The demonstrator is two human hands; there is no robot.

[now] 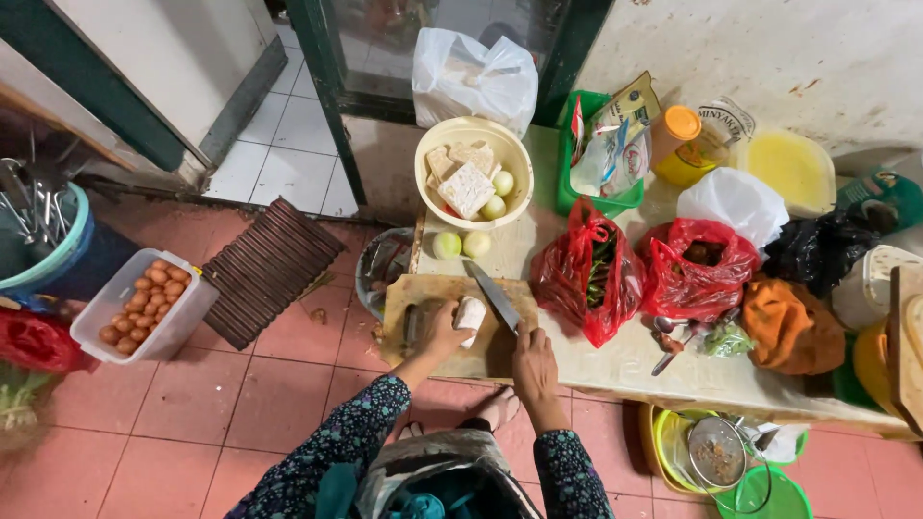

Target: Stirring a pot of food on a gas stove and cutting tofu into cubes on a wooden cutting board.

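My left hand (444, 332) presses on a pale rounded piece of food (471, 313) lying on a wooden cutting board (428, 290). My right hand (534, 358) grips the handle of a kitchen knife (492, 292), whose blade angles up and left across the board just beside the pale piece. Two small green-white round vegetables (461, 244) lie just beyond the board. A cream bowl (473, 173) behind them holds tofu-like blocks and more round vegetables.
Red plastic bags (588, 274) with greens, a white bag (733, 200), a green basket (598, 144) of packets and an orange-lidded jar (679, 144) crowd the low table. A tub of brown eggs (144, 303) and a dark slatted mat (267, 269) sit on the red tile floor.
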